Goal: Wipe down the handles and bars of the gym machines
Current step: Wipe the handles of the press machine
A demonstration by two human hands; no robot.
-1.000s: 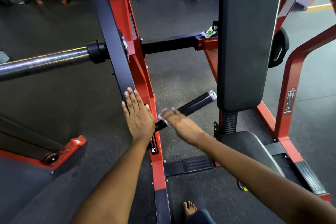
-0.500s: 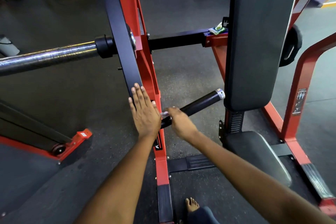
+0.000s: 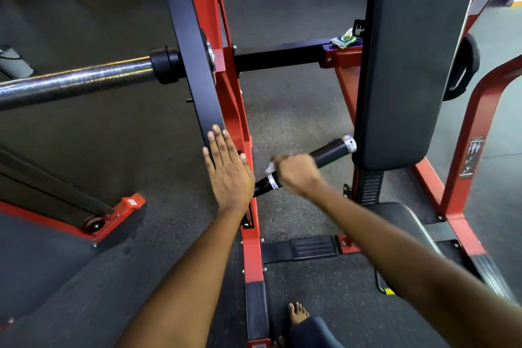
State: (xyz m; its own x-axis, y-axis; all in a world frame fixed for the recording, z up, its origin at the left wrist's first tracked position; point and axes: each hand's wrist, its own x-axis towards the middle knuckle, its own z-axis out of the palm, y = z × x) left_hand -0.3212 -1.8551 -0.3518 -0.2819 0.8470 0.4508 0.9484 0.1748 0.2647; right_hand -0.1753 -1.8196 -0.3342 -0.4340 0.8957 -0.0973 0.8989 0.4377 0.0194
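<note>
1. Wiping is being done on the black handle (image 3: 324, 156), which projects from the red upright (image 3: 245, 150) toward the back pad (image 3: 406, 65), low, just above seat level.
2. A white cloth (image 3: 270, 169) is being clenched around the handle by the right hand (image 3: 296, 174), near the inner metal collar; fingers are curled round cloth and grip together. The hand is blurred, so it is likely being slid along.
3. The handle is being judged rigid and fixed: no give expected, firm pressure tolerated. The grip surface looks smooth, so cloth slip is likely; a full wrap is advised. The cloth is being judged soft and light, and is best bunched in the palm.
4. The outer end, up to the metal cap (image 3: 348, 144), is showing bare; it is probably not yet covered.
5. The left hand (image 3: 228, 169) is being laid flat, fingers straight, against the black lever arm (image 3: 195, 70), grasping nothing, apparently for bracing.
6. The chrome bar (image 3: 73, 82) at left is being left untouched, well apart from both hands.
</note>
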